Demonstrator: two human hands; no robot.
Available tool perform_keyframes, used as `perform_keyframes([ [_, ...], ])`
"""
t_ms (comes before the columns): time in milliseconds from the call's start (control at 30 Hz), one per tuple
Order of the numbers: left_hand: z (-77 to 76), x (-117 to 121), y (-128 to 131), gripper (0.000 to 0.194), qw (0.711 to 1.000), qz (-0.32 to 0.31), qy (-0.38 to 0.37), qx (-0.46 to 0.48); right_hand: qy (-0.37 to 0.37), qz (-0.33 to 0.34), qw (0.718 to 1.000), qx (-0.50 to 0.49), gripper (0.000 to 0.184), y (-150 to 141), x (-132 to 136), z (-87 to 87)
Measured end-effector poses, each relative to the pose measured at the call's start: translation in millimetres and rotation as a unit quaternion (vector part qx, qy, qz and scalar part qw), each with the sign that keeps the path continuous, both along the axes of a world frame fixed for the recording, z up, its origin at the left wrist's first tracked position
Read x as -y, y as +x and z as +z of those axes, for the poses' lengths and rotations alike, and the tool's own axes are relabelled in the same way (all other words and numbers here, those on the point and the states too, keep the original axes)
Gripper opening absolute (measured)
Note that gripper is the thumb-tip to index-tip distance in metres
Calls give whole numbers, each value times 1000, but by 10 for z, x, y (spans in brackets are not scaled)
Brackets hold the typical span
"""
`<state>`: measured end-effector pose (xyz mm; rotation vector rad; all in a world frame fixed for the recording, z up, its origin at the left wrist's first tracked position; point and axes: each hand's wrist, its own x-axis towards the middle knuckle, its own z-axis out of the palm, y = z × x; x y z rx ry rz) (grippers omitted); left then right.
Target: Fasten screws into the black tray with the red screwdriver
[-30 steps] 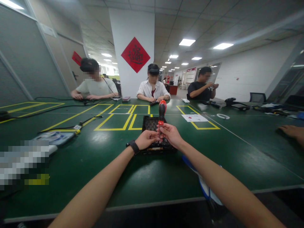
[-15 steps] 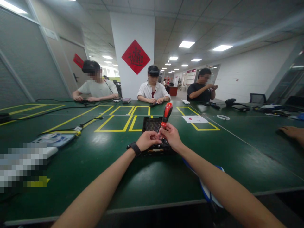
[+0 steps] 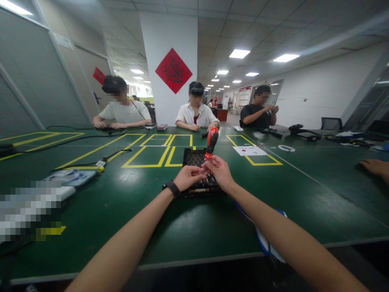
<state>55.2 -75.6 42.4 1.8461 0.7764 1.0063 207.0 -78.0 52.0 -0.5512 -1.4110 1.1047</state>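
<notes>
A screwdriver (image 3: 212,142) with a red and black handle stands nearly upright, leaning slightly right at the top. My right hand (image 3: 221,172) pinches it just below the handle, around the top of the shaft. Close by on the left, my left hand (image 3: 188,177), with a dark band on the wrist, has its fingers closed at the lower end of the shaft. The tip and any small piece there are hidden by the fingers. Beneath both hands lies an open black case (image 3: 190,156) with small dark and shiny parts in its compartments; the hands cover part of it.
Yellow tape outlines mark the green table (image 3: 146,231). A paper sheet (image 3: 249,151) and a white ring (image 3: 286,148) lie to the right. A blue-and-white item (image 3: 265,243) is under my right forearm. Cables and packages are at left. Three people sit opposite; another person's hand (image 3: 372,165) rests at right.
The screwdriver handle has tipped a little more upright and shifted slightly left. Both hands stay over the case, with small finger movements. The middle person opposite has moved a hand.
</notes>
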Motion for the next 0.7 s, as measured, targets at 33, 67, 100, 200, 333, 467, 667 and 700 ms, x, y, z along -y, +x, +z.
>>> perform_keyframes([
  [33,-5,-3,3,32,1000,16,4,-5,2,-4,1000,-5,27,-7,-7,-7],
  [67,-9,-7,4,32,1000,28,7,-11,2,-6,1000,-8,27,-15,-12,-14],
  [100,-13,-9,4,33,999,36,9,-18,2,-5,1000,-10,27,-22,-14,-22],
  [200,-21,-16,3,33,999,35,11,-36,0,9,1000,-10,26,-36,-11,-42],
  [333,-41,-27,-1,29,999,6,22,-45,2,28,999,16,27,-29,11,-29],
  [467,-39,-27,-15,27,999,-20,32,-39,12,47,997,63,30,-2,32,23],
  [667,5,0,-22,27,998,-61,15,-14,2,23,998,62,31,10,-2,-2],
  [700,3,-3,-19,28,998,-57,12,-12,-2,19,998,56,30,12,-14,-13],
])
